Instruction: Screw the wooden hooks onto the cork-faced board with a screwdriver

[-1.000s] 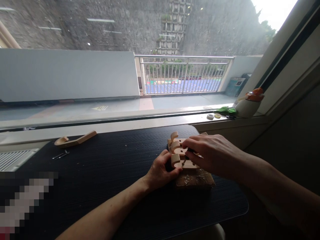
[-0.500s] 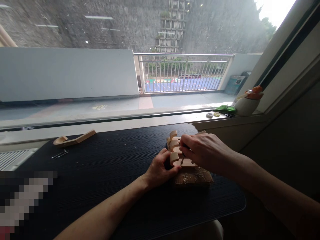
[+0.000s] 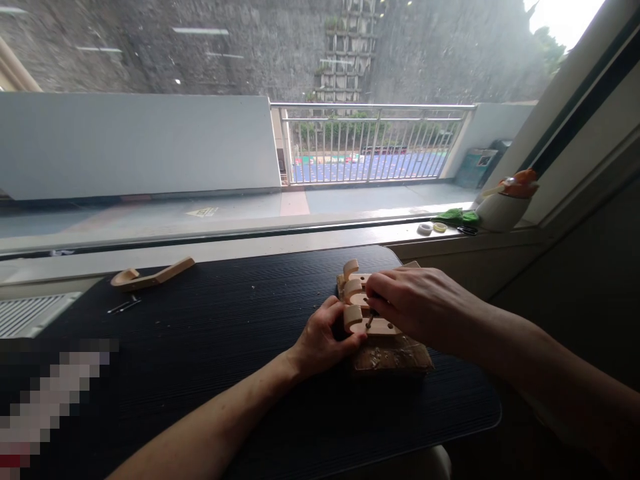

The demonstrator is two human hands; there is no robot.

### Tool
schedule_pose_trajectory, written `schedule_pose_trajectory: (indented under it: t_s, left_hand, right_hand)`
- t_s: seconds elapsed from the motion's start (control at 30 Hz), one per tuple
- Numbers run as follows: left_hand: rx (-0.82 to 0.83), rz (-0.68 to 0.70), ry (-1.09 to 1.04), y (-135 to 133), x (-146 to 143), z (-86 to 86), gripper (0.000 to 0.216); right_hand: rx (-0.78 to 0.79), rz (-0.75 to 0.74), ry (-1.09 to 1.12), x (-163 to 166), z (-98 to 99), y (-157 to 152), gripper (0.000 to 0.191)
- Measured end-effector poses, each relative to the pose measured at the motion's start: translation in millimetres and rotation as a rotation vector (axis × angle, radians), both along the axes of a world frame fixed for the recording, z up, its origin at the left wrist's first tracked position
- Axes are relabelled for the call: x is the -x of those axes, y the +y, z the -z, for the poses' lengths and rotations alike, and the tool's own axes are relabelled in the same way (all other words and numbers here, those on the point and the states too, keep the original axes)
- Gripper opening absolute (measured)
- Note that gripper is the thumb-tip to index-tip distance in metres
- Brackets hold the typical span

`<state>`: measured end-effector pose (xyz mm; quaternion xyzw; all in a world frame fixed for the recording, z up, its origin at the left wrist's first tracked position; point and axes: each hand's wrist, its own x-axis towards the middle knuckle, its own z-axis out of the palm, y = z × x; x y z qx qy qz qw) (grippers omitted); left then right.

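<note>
Three pale wooden hooks lie in a row on a brown board wrapped in clear film or tape. My left hand is closed around the curled end of the nearest hook, its thumb along the near side. My right hand reaches over from the right and pinches a thin screwdriver-like tool. The tool slants down to a spot beside the nearest hook's curl; its upper part is hidden by my fingers. Another dark hole shows farther right on that hook.
A separate wooden hook lies at the table's far left, with several loose screws beside it. On the windowsill stand tape rolls, a green item and a white container. The dark table ends at a rounded right corner.
The whole view has shifted slightly. My right hand has turned a little and the tool in it leans more; my left hand keeps its hold on the nearest hook.
</note>
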<state>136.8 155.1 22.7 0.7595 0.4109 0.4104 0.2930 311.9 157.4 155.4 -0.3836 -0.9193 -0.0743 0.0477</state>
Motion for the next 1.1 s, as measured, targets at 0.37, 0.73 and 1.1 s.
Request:
schedule_pose_trajectory:
  t_s: [0.37,0.73,1.1]
  left_hand:
    - [-0.003,0.001,0.000,-0.2,-0.7,0.6,0.016]
    - [0.015,0.002,-0.005,-0.2,-0.2,-0.2,0.016]
    - [0.005,-0.001,0.000,0.1,-0.1,1.0,0.015]
  right_hand:
    - [-0.025,0.159,-0.038,6.4,-2.1,1.2,0.022]
    - [0.029,0.047,-0.043,0.7,-2.7,-4.5,0.018]
    - [-0.015,0.142,-0.046,2.7,0.5,1.2,0.025]
